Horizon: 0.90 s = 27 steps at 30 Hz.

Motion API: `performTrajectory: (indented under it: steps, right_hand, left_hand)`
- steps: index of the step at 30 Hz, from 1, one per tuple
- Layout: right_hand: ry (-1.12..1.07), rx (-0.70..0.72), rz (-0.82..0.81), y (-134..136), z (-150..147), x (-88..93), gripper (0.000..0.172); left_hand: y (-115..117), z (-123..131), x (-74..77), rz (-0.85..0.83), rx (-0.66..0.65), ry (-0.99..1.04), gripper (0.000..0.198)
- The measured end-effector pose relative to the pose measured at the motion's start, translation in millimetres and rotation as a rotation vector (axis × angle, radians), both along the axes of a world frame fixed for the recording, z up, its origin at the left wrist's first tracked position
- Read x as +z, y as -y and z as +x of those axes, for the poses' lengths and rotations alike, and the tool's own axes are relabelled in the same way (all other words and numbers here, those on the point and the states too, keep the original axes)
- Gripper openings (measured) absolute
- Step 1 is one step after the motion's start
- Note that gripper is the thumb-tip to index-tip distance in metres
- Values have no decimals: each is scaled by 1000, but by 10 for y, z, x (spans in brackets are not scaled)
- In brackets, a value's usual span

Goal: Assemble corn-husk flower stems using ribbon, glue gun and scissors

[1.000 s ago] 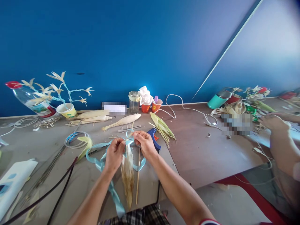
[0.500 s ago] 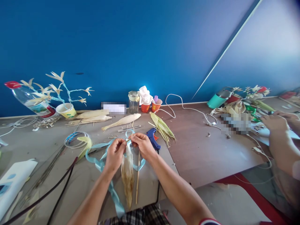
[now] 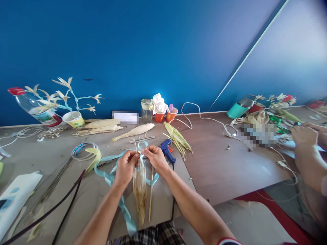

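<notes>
My left hand and my right hand meet over the near table, both closed in a pinch at the narrow top of a dried corn husk. The husk hangs down toward me, whitish above and brown-stained toward its pointed lower end. A thin pale strip sticks up above my fingertips; where it is gripped is hidden. Light-blue ribbon loops around and behind both hands and trails down at the left. Beside the husk lies a thin stick. A blue glue gun rests just past my right hand.
Along the blue wall stand a bottle, a paper cup with husk flowers, a glass jar and red cups. Husk bundles lie in front. Cables cross the table. At right, another person's hands work.
The thin pale strip has swung from upright near my right fingers to the left above my left hand. My fingertips have shifted slightly at the husk's top. The view has turned a little left.
</notes>
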State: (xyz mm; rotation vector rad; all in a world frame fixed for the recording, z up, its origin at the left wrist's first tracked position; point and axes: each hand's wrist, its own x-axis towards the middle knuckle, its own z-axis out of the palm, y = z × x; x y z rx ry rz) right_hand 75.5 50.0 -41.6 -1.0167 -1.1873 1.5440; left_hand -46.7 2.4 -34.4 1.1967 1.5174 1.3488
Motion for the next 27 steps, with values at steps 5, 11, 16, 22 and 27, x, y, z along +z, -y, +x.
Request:
performTrajectory:
  steps: [5, 11, 16, 22, 27]
  right_hand:
    - [-2, 59, -13, -4, 53, 55, 37]
    - [-142, 250, 127, 6, 77, 100, 35]
    - [146, 21, 273, 14, 41, 26, 15]
    - [347, -55, 411, -5, 67, 35, 37]
    - [374, -13, 353, 5, 93, 70, 45]
  left_hand:
    - [7, 3, 24, 13, 9, -23, 26]
    - [-5, -33, -25, -5, 3, 24, 26]
    - [-13, -41, -51, -2, -9, 49, 24]
    - [-4, -38, -44, 7, 44, 14, 19]
    - [-2, -29, -46, 52, 41, -34, 16]
